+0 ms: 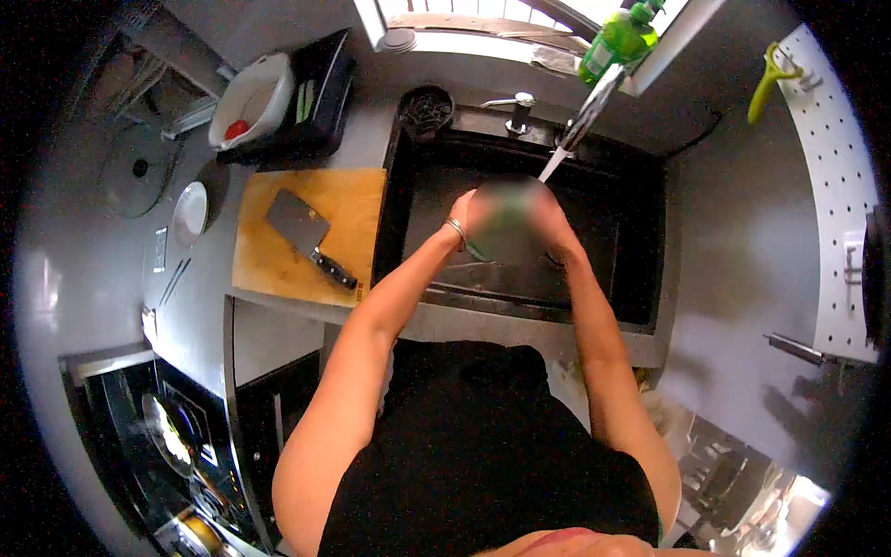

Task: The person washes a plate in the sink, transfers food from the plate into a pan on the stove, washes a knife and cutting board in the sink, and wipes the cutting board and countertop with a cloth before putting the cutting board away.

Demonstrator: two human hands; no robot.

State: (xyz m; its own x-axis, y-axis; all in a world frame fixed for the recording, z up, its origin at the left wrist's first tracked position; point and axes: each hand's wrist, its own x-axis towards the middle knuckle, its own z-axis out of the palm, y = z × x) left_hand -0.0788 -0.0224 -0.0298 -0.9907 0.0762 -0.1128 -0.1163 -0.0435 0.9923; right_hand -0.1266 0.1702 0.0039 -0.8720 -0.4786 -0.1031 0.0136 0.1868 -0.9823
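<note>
Both my hands are together over the dark sink (599, 237), below the running faucet (587, 113). My left hand (465, 210) curls in from the left, with a bracelet at the wrist. My right hand (554, 223) comes in from the other side, close under the stream of water. A round blurred patch covers most of the fingers. Something green (508, 206) shows between the hands through the blur, and a green edge (476, 252) sticks out below my left hand. Its kind cannot be made out.
Left of the sink, a cleaver (299, 223) lies on a wooden cutting board (255, 251). Behind it stand a white basin (269, 88) with something red and a black bin (327, 111). A green bottle (620, 42) stands by the window. A green peeler (767, 88) hangs at right.
</note>
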